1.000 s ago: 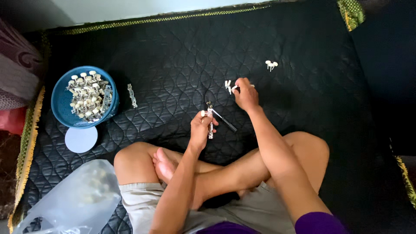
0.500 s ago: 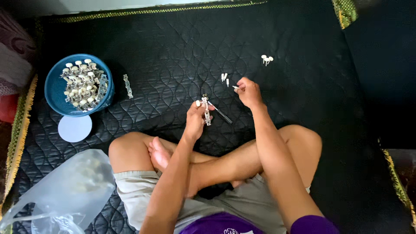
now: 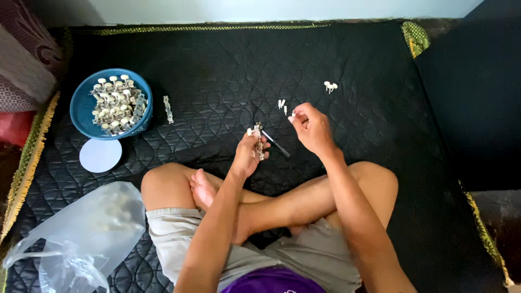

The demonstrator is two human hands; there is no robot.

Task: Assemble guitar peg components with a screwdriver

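- Black quilted mattress (image 3: 228,65) with a gold-trimmed edge fills the view; a pale wall runs along the top and patterned cushions (image 3: 24,65) sit at the far left.
- Cross-legged on it sits a person in grey shorts, knees spread, bare feet tucked in the middle.
- Their left hand (image 3: 248,153) is curled around a small metal tuner strip (image 3: 258,142) with white knobs, held upright just above the left knee.
- Their right hand (image 3: 312,127) is raised beside it, thumb and forefinger pinched on a tiny white knob (image 3: 293,115); the other fingers are folded in.
- A thin dark tool (image 3: 277,144) lies on the mattress between the two hands.
- Two or three loose white knobs (image 3: 282,104) lie just beyond the right hand, and another small cluster of white pieces (image 3: 330,86) rests farther off to the upper right.
- A blue bowl (image 3: 84,106) heaped with more metal tuner strips stands at the left, with a round pale lid (image 3: 100,155) just below it.
- One single metal strip (image 3: 169,109) lies beside the bowl.
- A crumpled clear plastic bag (image 3: 81,239) sits by the left thigh.
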